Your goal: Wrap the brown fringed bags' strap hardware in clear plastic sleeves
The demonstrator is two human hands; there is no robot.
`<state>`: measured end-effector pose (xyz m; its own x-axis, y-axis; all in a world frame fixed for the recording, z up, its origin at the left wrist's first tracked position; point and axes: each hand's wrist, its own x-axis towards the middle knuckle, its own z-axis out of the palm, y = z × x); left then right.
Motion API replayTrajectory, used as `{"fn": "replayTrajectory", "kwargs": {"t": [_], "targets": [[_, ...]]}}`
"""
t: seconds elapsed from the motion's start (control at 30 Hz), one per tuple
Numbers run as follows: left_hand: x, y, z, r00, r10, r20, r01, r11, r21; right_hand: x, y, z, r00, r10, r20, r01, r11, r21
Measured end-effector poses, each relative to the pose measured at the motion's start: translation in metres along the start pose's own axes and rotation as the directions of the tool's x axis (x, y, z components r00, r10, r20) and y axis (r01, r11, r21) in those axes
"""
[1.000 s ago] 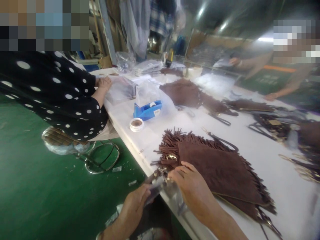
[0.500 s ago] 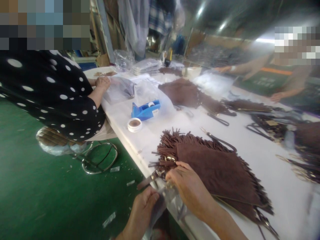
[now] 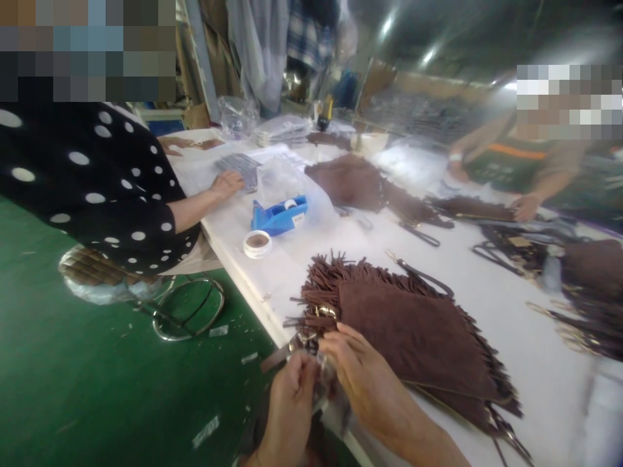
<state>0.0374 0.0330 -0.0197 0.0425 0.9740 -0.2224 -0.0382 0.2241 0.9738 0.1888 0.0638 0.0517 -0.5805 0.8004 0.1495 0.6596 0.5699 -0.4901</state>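
Note:
At the near table edge, my left hand (image 3: 291, 399) has its thumb and fingers pinched on clear plastic wrap (image 3: 321, 376). Close beside it, my right hand (image 3: 372, 383) curls its fingers down onto the same plastic; its fingertips are partly hidden. A brown strap (image 3: 276, 358) with metal hardware sticks out past the edge, just beyond my fingers. On the table to the right lies a dark brown suede bag (image 3: 413, 337) with long fringe, its gold clasp (image 3: 325, 312) near my right fingertips. What lies beneath my hands is blurred.
A blue tape dispenser (image 3: 280, 217) and a white tape roll (image 3: 257, 244) sit on the white table (image 3: 360, 237). More brown bags (image 3: 343, 181) and straps (image 3: 421, 233) lie beyond. Co-workers stand left and far right; a stool (image 3: 107, 275) is at left.
My left hand has moved up and closer to my right hand. The left co-worker's hand now lies on a grey packet. The right co-worker's arms have shifted.

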Motion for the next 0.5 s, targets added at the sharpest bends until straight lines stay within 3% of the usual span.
{"fn": "replayTrajectory", "kwargs": {"t": [0.17,0.33,0.43,0.5], "targets": [[0.007,0.004,0.006,0.998,0.016,-0.063,-0.013,0.999,0.041,-0.012,0.004,0.009,0.995,-0.057,-0.08,0.054,0.998,-0.038],[0.01,0.008,0.011,0.996,0.036,-0.084,-0.03,0.997,0.074,-0.01,0.008,0.02,0.982,0.088,-0.17,-0.079,0.995,0.061],[0.011,0.007,0.011,0.998,-0.016,-0.066,0.011,0.997,-0.075,-0.009,0.012,0.025,0.972,0.145,-0.186,-0.129,0.987,0.096],[0.01,0.005,0.009,0.997,-0.075,0.014,0.076,0.971,-0.225,-0.009,0.013,0.028,0.961,0.192,-0.198,-0.168,0.977,0.132]]}}
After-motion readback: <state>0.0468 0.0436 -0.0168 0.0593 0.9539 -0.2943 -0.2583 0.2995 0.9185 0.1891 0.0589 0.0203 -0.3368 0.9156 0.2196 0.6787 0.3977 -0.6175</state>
